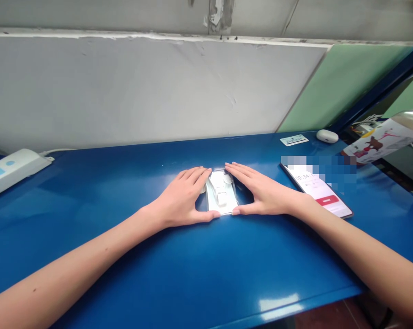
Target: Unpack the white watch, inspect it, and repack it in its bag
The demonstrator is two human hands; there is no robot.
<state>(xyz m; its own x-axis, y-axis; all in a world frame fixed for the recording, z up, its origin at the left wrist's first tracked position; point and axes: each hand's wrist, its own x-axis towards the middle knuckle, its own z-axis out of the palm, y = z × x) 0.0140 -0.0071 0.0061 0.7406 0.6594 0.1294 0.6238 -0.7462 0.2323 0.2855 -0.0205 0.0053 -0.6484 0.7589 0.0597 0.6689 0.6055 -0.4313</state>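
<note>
A small flat clear package [222,201] with white pieces inside lies on the blue table [179,274], in the middle of the view. What the white pieces are I cannot make out. My left hand [184,198] grips the package from the left, its fingertips at the far corner and its thumb on the near edge. On the other side my right hand [261,189] does the same, fingers along the far right corner and thumb at the near right. Both palms stay off the package.
A phone [329,196] with a lit timer screen lies right of my right forearm. Behind it are a card [294,140] and a white earbud case [327,136]. A labelled bottle [384,137] leans at far right. A white power strip [14,169] sits at left.
</note>
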